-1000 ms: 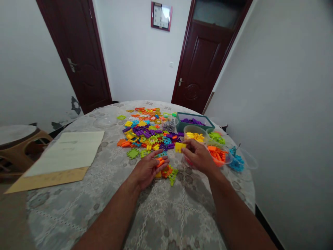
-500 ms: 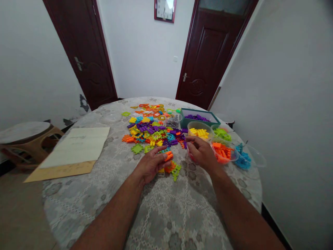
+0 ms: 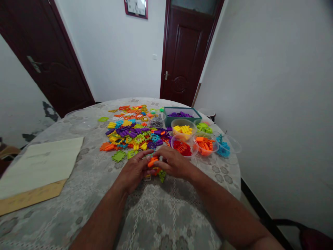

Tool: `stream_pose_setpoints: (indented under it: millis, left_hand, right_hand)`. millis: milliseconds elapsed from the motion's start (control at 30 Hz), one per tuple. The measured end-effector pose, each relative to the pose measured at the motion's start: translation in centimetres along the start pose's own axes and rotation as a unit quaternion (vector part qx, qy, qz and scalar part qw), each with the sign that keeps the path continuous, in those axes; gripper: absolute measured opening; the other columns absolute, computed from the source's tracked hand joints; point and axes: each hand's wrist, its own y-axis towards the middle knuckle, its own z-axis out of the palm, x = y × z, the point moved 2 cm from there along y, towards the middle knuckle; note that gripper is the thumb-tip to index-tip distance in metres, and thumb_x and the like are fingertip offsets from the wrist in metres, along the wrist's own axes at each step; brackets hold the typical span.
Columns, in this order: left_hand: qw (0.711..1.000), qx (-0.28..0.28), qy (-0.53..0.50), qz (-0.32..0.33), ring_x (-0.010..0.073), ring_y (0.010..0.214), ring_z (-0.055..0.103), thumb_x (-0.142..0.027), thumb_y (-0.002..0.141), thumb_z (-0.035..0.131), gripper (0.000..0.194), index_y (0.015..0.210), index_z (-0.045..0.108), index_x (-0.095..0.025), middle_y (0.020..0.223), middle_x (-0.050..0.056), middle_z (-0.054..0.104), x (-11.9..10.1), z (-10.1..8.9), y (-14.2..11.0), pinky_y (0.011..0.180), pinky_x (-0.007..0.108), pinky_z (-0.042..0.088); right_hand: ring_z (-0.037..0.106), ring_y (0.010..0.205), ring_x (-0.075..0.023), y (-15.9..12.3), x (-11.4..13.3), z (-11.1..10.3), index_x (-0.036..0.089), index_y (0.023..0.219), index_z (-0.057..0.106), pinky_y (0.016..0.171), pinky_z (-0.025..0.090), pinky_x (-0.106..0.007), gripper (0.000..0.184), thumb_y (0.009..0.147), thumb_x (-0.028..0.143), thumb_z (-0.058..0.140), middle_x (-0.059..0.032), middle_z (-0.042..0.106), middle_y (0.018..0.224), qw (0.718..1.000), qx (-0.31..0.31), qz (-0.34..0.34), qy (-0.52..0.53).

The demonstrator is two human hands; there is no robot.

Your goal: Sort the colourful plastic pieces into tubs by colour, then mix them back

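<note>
The left hand [image 3: 134, 170] holds an orange piece [image 3: 153, 161]; the right hand [image 3: 173, 162] has its fingers at that piece's right side, their grip unclear. Just beyond the left hand, a mixed heap of coloured pieces [image 3: 137, 135] lies on the patterned surface [image 3: 156, 215]. Just beyond the right hand are red pieces [image 3: 182, 148] in a clear bowl; farther out, yellow pieces [image 3: 182, 130] and a teal box [image 3: 168, 122]. Well left of the left hand lies pale paper [image 3: 41, 163].
</note>
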Motion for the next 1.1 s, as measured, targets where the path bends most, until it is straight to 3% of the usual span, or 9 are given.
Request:
stream_pose_setpoints:
  millis: [100, 167, 333, 567, 700, 800, 867, 967, 1100]
  left_hand:
    - [0.999, -0.021, 0.019, 0.028, 0.0215, 0.081, 0.078, -0.032, 0.089, 0.08, 0.042, 0.126, 0.068, -0.016, 0.097, 0.01, 0.079, -0.2, 0.1, 0.0, 0.074, 0.035, 0.067]
    - [0.996, -0.06, 0.037, 0.06, 0.0217, 0.08, 0.078, -0.035, 0.087, 0.08, 0.039, 0.119, 0.07, -0.015, 0.097, 0.011, 0.079, -0.4, -0.1, 0.1, 0.072, 0.034, 0.066]
    - [0.967, -0.193, 0.059, 0.158, 0.0203, 0.079, 0.075, -0.04, 0.081, 0.078, 0.034, 0.104, 0.07, -0.015, 0.093, 0.009, 0.078, -1.5, -1.6, 0.2, 0.068, 0.032, 0.062]
    - [0.921, -0.293, 0.095, 0.238, 0.0196, 0.079, 0.07, -0.037, 0.08, 0.072, 0.028, 0.101, 0.071, -0.019, 0.09, 0.006, 0.075, -2.7, -3.6, -0.1, 0.073, 0.034, 0.059]
    - [0.909, -0.292, 0.174, 0.242, 0.0227, 0.085, 0.071, -0.039, 0.084, 0.07, 0.023, 0.101, 0.071, -0.023, 0.093, 0.006, 0.076, -2.6, -3.9, -0.1, 0.078, 0.039, 0.059]
    - [0.893, -0.266, 0.274, 0.238, 0.026, 0.097, 0.072, -0.043, 0.087, 0.072, 0.025, 0.104, 0.073, -0.025, 0.104, 0.008, 0.077, -2.5, -3.8, -0.2, 0.094, 0.047, 0.058]
    - [0.888, -0.238, 0.324, 0.221, 0.0283, 0.107, 0.072, -0.046, 0.087, 0.074, 0.032, 0.112, 0.072, -0.025, 0.115, 0.011, 0.077, -2.3, -3.6, -0.4, 0.103, 0.051, 0.054]
    - [0.874, -0.159, 0.411, 0.204, 0.0328, 0.129, 0.065, -0.049, 0.085, 0.078, 0.057, 0.135, 0.065, -0.024, 0.14, 0.015, 0.068, -1.8, -3.4, -1.1, 0.112, 0.054, 0.049]
    - [0.785, -0.038, 0.577, 0.221, 0.0365, 0.154, 0.042, -0.047, 0.07, 0.092, 0.103, 0.16, 0.045, -0.03, 0.165, 0.015, 0.047, -0.7, -3.7, -2.8, 0.127, 0.057, 0.033]
  right_hand:
    - [0.061, 0.079, -0.0149, 0.0, 0.1, -1.7, 0.022, 0.114, 0.068, 0.075, 0.049, -0.028, 0.014, 0.101, 0.027, 0.066, -0.0038, 0.068, 0.103, 1.0, -0.013, 0.015, 0.0]
    - [0.06, 0.078, -0.0157, -0.3, -0.6, -3.7, 0.021, 0.114, 0.069, 0.075, 0.049, -0.029, 0.017, 0.098, 0.025, 0.064, -0.0043, 0.069, 0.101, 0.995, -0.08, 0.046, -0.039]
    - [0.063, 0.086, -0.0223, -2.6, -5.2, -9.7, 0.015, 0.107, 0.073, 0.084, 0.05, -0.036, 0.025, 0.089, 0.023, 0.058, -0.0125, 0.071, 0.106, 0.921, -0.26, 0.185, -0.222]
    - [0.068, 0.089, -0.0262, -6.1, -11.9, -12.2, 0.016, 0.104, 0.077, 0.083, 0.047, -0.035, 0.028, 0.09, 0.023, 0.054, -0.0137, 0.077, 0.1, 0.855, -0.142, 0.369, -0.334]
    - [0.067, 0.102, -0.0314, -5.7, -11.6, -12.1, 0.009, 0.113, 0.076, 0.09, 0.048, -0.04, 0.034, 0.093, 0.02, 0.05, -0.0219, 0.074, 0.109, 0.839, -0.18, 0.336, -0.388]
    - [0.066, 0.106, -0.0312, -4.0, -8.8, -11.1, 0.009, 0.112, 0.074, 0.095, 0.049, -0.041, 0.032, 0.096, 0.019, 0.048, -0.0214, 0.073, 0.11, 0.867, -0.238, 0.252, -0.359]
    - [0.066, 0.102, -0.0276, -2.8, -6.0, -9.5, 0.013, 0.107, 0.074, 0.094, 0.05, -0.038, 0.026, 0.098, 0.019, 0.05, -0.017, 0.074, 0.107, 0.919, -0.194, 0.182, -0.292]
    - [0.068, 0.103, -0.0227, -2.0, -1.6, -5.8, 0.018, 0.118, 0.071, 0.093, 0.05, -0.034, 0.025, 0.1, 0.019, 0.054, -0.0116, 0.074, 0.113, 0.977, -0.01, 0.1, -0.187]
    - [0.071, 0.107, -0.0233, -2.8, 1.5, -0.7, 0.023, 0.138, 0.063, 0.088, 0.052, -0.033, 0.045, 0.096, 0.009, 0.053, -0.0123, 0.068, 0.131, 0.96, 0.181, 0.106, -0.184]
